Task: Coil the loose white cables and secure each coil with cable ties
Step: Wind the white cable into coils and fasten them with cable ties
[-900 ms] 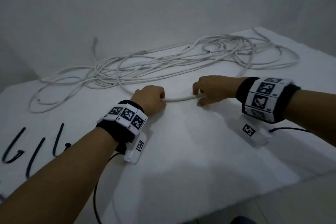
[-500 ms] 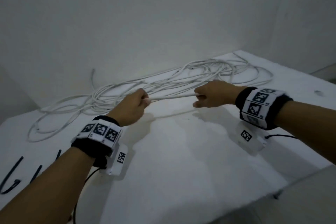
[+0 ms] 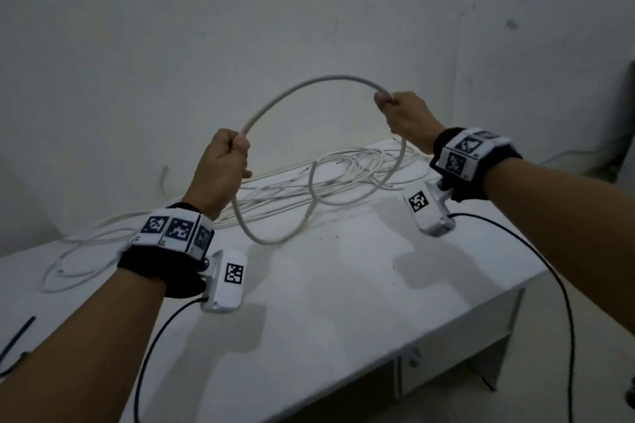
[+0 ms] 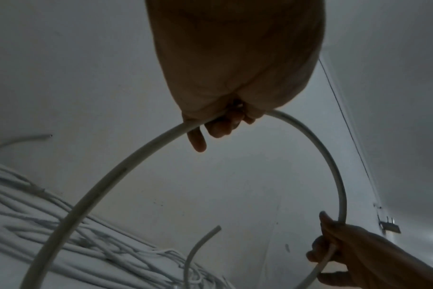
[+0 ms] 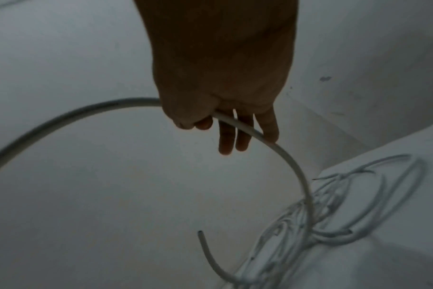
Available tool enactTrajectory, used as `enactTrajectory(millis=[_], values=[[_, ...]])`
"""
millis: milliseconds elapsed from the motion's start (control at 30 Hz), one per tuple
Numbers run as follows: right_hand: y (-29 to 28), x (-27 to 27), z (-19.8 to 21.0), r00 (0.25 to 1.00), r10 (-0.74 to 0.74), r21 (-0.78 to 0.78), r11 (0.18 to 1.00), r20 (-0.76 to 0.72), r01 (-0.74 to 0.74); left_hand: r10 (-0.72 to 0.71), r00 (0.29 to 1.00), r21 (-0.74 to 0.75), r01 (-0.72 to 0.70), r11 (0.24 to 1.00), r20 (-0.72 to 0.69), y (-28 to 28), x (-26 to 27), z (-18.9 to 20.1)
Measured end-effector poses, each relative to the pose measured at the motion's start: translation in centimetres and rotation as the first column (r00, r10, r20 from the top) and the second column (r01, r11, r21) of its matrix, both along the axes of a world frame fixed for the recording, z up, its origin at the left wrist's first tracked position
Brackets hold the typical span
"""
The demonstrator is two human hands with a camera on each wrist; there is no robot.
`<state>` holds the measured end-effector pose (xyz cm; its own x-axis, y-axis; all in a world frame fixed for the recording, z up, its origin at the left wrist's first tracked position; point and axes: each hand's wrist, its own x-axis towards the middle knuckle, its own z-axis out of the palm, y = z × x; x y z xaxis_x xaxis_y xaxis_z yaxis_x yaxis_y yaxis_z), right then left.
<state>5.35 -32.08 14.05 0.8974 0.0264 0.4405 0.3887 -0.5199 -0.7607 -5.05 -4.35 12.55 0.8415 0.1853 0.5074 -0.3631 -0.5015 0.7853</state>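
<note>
Where it lay flat on the surface (image 3: pixel 343 302) a moment ago, the thick white cable (image 3: pixel 330 81) now arches in the air above the tangle of thinner cables (image 3: pixel 347 168), lifted by both hands. The left hand (image 3: pixel 220 168) fists around one foot of the arch; the right hand (image 3: pixel 403 113), higher, grips the other. Below the left hand the cable curls round to a free end (image 3: pixel 313 166), so the first coil loop looks begun. A black cable tie (image 3: pixel 17 336) waits well left of the tangle.

Both hands are raised above the table (image 3: pixel 343 285): left hand (image 3: pixel 220 170) fisted, right hand (image 3: pixel 405 117) higher, each gripping the cable (image 3: pixel 309 86).
</note>
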Motion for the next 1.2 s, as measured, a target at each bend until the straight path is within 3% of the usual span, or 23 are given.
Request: enactTrajectory(millis=[100,233,367,400,467,567,633,733,867,967,1100,1200], values=[[0.1,-0.9,1.7,0.996,0.090,0.137,0.987,-0.017,-0.087,-0.009,1.000,-0.080,0.007,0.997,-0.026,-0.5,0.1,0.2],[-1.4,-3.0,1.3,0.911,0.379,0.266,0.906,-0.160,-0.330,0.041,0.997,-0.257,-0.055,0.965,-0.060,-0.6,0.6,-0.3],[-4.7,-3.9,-3.0,0.858,0.359,0.106,0.933,-0.368,-0.345,0.074,0.992,-0.466,-0.114,0.877,-0.103,-0.2,0.7,-1.3],[-5.3,-4.2,-4.5,0.847,0.359,0.125,0.933,-0.393,-0.337,0.049,0.990,-0.523,-0.112,0.845,-0.132,-0.1,0.6,-1.5],[-6.0,-4.3,-6.6,0.850,0.381,0.312,0.910,-0.363,-0.274,-0.022,0.976,-0.548,-0.102,0.830,-0.215,0.0,0.3,-2.0],[-5.7,-4.1,-6.4,0.923,0.316,0.475,0.861,-0.221,-0.181,0.054,0.959,-0.287,-0.137,0.948,-0.280,-0.2,0.0,-1.9],[-5.4,-4.1,-5.0,0.948,0.274,0.434,0.883,-0.163,-0.181,0.195,0.974,0.034,-0.192,0.981,-0.112,-0.5,0.1,-1.1],[-4.8,-4.3,-2.7,0.958,0.267,0.302,0.927,-0.108,-0.224,0.130,0.969,0.294,-0.188,0.937,0.208,-1.5,0.1,1.1],[-2.8,-5.2,0.1,0.949,0.314,0.194,0.933,-0.033,-0.302,0.047,0.961,0.539,-0.192,0.820,0.271,-3.6,1.4,3.9],[-1.5,-5.7,2.1,0.934,0.356,0.130,0.925,0.025,-0.356,0.022,0.945,0.585,-0.220,0.781,0.325,-4.8,1.7,5.5],[-1.3,-5.6,2.8,0.931,0.363,0.066,0.929,0.039,-0.365,0.021,0.953,0.528,-0.186,0.829,0.301,-4.9,1.7,6.4],[-2.8,-4.7,0.8,0.931,0.364,0.185,0.918,-0.044,-0.350,0.134,0.945,0.414,-0.255,0.874,0.299,-3.4,1.3,6.5]])
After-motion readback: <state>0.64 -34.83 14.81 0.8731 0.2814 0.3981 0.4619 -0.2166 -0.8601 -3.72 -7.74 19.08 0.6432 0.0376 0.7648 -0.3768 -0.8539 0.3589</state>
